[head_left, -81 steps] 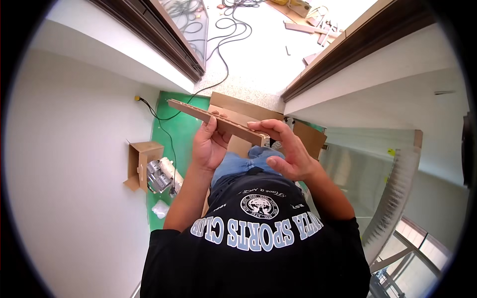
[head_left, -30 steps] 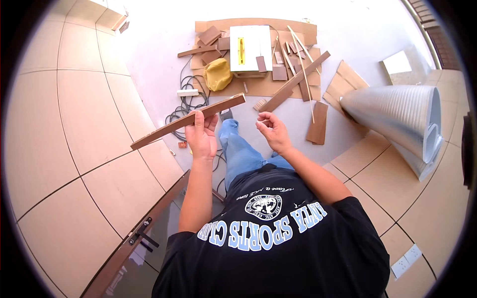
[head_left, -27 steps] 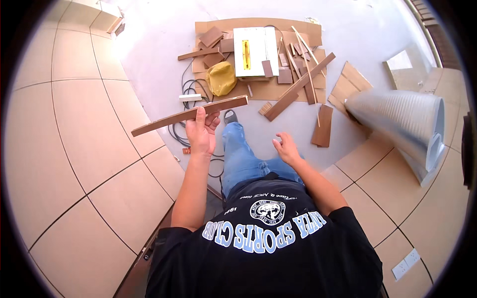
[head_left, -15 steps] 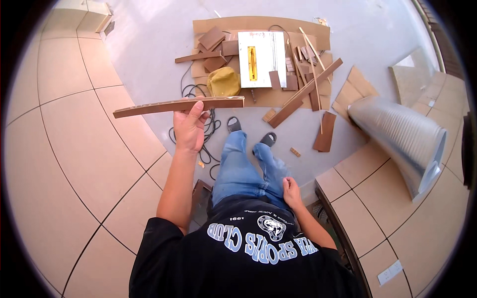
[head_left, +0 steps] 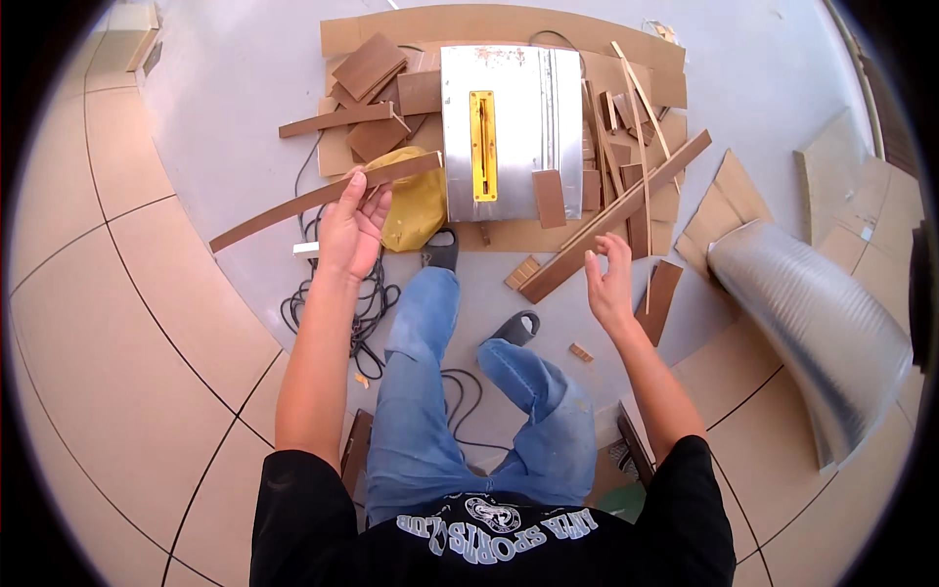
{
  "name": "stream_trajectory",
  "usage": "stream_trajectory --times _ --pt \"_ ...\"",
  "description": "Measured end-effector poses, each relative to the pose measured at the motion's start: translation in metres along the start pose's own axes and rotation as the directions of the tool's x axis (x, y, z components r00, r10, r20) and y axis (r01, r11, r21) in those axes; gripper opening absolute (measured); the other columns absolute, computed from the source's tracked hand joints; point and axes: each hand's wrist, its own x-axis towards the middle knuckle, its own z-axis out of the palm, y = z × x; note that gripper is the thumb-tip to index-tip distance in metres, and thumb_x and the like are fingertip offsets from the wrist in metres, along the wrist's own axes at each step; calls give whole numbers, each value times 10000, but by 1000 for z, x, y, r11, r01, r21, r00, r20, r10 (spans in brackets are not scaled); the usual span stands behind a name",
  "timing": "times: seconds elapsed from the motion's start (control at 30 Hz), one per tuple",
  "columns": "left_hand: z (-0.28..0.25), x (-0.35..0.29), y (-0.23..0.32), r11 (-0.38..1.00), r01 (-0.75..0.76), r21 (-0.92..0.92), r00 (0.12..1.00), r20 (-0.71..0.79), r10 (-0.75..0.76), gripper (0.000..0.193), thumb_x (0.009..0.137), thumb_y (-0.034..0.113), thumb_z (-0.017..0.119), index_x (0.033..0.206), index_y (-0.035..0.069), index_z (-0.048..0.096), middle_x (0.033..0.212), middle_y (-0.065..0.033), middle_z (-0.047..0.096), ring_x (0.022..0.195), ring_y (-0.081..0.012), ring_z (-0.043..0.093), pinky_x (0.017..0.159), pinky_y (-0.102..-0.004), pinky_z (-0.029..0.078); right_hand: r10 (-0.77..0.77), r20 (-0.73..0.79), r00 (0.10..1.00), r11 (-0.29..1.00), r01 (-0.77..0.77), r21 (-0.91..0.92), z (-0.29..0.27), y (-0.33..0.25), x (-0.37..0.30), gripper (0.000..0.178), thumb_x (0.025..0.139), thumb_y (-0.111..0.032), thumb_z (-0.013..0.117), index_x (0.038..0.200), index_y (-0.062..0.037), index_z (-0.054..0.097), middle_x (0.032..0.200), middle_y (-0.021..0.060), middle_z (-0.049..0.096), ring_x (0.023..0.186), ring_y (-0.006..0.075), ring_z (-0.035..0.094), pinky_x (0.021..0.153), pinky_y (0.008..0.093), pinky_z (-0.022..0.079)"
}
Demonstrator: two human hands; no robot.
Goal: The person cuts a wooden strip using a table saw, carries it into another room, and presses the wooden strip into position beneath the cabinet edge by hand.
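Note:
In my left hand point(head_left: 354, 230) is a long, narrow brown wood strip point(head_left: 269, 215), pinched between thumb and fingers. Its right end reaches over a yellow cloth bag point(head_left: 416, 223) to the left edge of a metal saw table point(head_left: 514, 83). A yellow slotted plate point(head_left: 483, 147) is set into that table, and a small brown board piece point(head_left: 550, 199) lies at its near edge. My right hand point(head_left: 611, 284) is raised with nothing in it, fingers apart and slightly curled. Close beyond it a long brown board point(head_left: 626, 207) lies slantwise on the floor pieces.
Several brown board offcuts point(head_left: 370, 67) are piled on cardboard point(head_left: 469, 18) around the saw table. Black cable point(head_left: 337, 308) coils on the floor near my feet. At the right lies a roll of silver foil sheeting point(head_left: 817, 323) beside a cardboard piece point(head_left: 722, 205).
My right hand has lifted from my thigh and reached forward, opening. The left hand has tilted the strip, its right end now higher. I have moved closer to the saw table.

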Motion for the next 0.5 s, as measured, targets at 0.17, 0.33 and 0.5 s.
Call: stream_trajectory --times 0.17,0.33,0.5 --pt "-50 204 -85 1000 11 19 997 72 -12 212 977 118 676 1173 68 611 1086 -84 700 1012 -209 704 897 -316 604 -247 -234 940 965 215 -153 100 56 321 376 1000 -266 591 1269 -4 569 1188 183 594 1135 336 561 986 418 461" --pt "-73 303 -136 995 -29 91 989 150 16 205 952 112 710 1121 27 631 1040 -74 706 959 -181 698 883 -303 583 -408 -170 897 880 336 -336 168 75 506 561 971 -430 572 1362 -29 543 1426 298 491 1358 422 435 1145 454 351" --pt "-79 333 -155 979 -148 139 967 230 113 173 951 127 711 1069 3 678 1018 -82 720 926 -184 696 876 -310 577 301 245 922 906 -196 -376 204 86 539 614 927 -564 615 1350 -120 640 1242 157 689 995 251 721 881 398 550"
